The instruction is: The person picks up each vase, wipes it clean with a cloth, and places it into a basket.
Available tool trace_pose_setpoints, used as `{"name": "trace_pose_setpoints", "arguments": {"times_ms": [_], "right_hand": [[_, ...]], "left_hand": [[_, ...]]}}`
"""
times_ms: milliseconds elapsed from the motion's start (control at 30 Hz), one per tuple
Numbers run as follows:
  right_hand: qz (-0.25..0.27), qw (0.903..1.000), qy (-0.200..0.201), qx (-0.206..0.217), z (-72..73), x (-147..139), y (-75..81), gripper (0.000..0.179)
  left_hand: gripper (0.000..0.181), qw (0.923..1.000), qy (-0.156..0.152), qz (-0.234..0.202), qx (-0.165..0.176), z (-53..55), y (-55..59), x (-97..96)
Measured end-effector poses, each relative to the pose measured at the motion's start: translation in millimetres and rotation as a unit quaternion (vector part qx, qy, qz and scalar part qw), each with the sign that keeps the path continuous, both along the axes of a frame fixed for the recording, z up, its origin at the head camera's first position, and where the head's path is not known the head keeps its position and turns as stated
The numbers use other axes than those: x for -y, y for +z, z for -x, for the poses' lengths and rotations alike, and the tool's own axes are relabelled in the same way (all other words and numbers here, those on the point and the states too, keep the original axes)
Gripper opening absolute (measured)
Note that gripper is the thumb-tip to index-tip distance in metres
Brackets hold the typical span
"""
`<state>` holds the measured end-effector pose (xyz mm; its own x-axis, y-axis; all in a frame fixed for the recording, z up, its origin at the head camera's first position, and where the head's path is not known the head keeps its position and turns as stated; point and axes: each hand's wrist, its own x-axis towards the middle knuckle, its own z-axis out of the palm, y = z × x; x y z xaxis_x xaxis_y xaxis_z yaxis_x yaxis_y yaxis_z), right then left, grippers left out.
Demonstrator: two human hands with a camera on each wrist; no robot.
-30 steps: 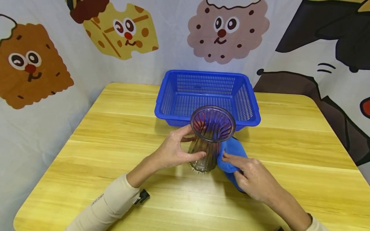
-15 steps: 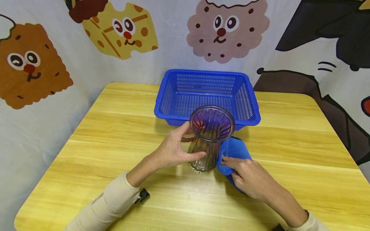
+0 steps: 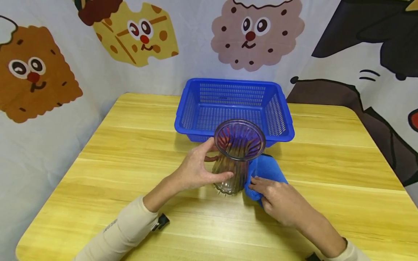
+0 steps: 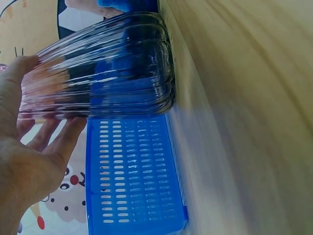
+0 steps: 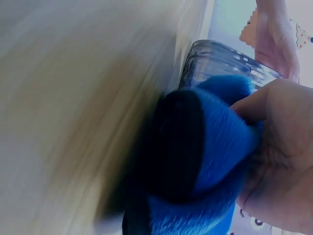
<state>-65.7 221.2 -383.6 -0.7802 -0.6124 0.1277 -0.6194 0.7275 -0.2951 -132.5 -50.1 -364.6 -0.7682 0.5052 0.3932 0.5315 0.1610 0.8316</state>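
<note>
A ribbed, purple-tinted glass vase [image 3: 231,174] with a flared rim stands upright on the table, its base seen close up in the left wrist view. My left hand [image 3: 196,168] grips it from the left, thumb in front and fingers round the back. On the vase's right side, my right hand [image 3: 281,201] holds a bunched blue cloth [image 3: 269,168] against the glass. The right wrist view shows the cloth [image 5: 220,137] folded, with a dark edge, between my thumb and fingers. Some of my right fingertips are hidden by the cloth.
Behind the vase sits a blue perforated plastic basket [image 3: 228,85] on the wooden table [image 3: 124,145]. A printed curtain [image 3: 196,43] with cartoon figures hangs along the table's back. Black straps [image 3: 160,222] show at the wrists.
My right hand has shifted slightly down and inward along the vase's side, and the cloth has moved with it. The vase and my left hand stay nearly where they were.
</note>
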Motion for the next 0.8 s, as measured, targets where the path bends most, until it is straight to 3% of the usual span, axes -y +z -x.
{"name": "trace_pose_setpoints", "arguments": {"times_ms": [167, 267, 433, 600, 700, 767, 800], "right_hand": [[-0.017, 0.9998, 0.003, 0.004, -1.3, 0, 2.4, 0.045], [0.026, 0.9978, 0.0, 0.061, 1.9, -4, 2.4, 0.046], [0.123, 0.9752, -0.035, 0.181, 3.7, -22, 6.8, 0.049], [0.217, 0.9542, -0.099, 0.181, -2.2, -31, 17.1, 0.038], [0.283, 0.9294, -0.171, 0.165, -8.8, -28, 30.0, 0.033], [0.344, 0.9006, -0.217, 0.153, -13.9, -23, 39.7, 0.03], [0.387, 0.88, -0.231, 0.151, -16.0, -19, 44.2, 0.029]], "left_hand": [[0.079, 1.0, 0.003, 0.004, -0.001, -1.6, 1.9, -1.8], [0.078, 0.9999, 0.008, 0.012, 0.0, -2.8, 2.7, 0.1], [0.079, 0.9994, 0.013, 0.032, 0.004, -4.1, 4.1, 2.6], [0.077, 0.9993, 0.017, 0.033, -0.002, -3.8, 3.4, 2.2], [0.076, 0.9993, 0.019, 0.032, -0.005, -4.4, 3.2, 2.6], [0.076, 0.9994, 0.017, 0.031, -0.007, -4.5, 3.4, 2.6], [0.076, 0.9994, 0.016, 0.03, -0.007, -4.5, 3.6, 2.5]]}}
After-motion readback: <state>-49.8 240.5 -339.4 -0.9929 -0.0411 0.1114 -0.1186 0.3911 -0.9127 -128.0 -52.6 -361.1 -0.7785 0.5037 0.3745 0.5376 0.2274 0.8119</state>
